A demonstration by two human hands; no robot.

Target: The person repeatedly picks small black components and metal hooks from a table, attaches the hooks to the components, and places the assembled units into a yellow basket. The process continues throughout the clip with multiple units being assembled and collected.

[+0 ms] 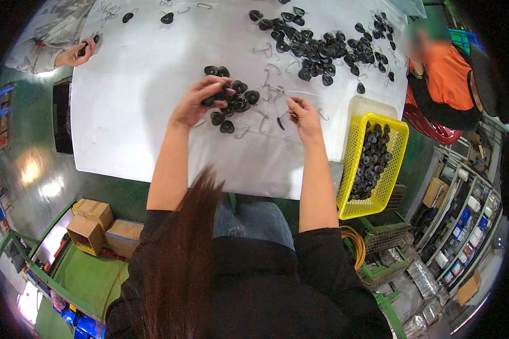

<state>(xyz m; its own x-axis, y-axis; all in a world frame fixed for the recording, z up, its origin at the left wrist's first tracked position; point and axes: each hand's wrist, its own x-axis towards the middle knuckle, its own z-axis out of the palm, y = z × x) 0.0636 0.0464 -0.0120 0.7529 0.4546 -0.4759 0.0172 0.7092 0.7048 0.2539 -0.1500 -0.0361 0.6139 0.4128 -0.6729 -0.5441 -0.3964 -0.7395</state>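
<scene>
My left hand (195, 101) reaches into a small heap of black round cup-shaped parts (234, 104) on the white table (136, 85), its fingers closed on one black part at the heap's left edge. My right hand (303, 116) rests to the right of the heap, pinching a thin metal wire hook (283, 120) with a dark piece at its tip. Several loose wire hooks (271, 90) lie between and just beyond both hands.
A larger spread of black parts and hooks (322, 48) covers the far table. A yellow mesh basket (357, 169) full of black parts hangs at the table's right edge. A person in orange (449, 76) sits far right; another person's hand (73, 55) works far left. Cardboard boxes (93, 223) stand on the floor lower left.
</scene>
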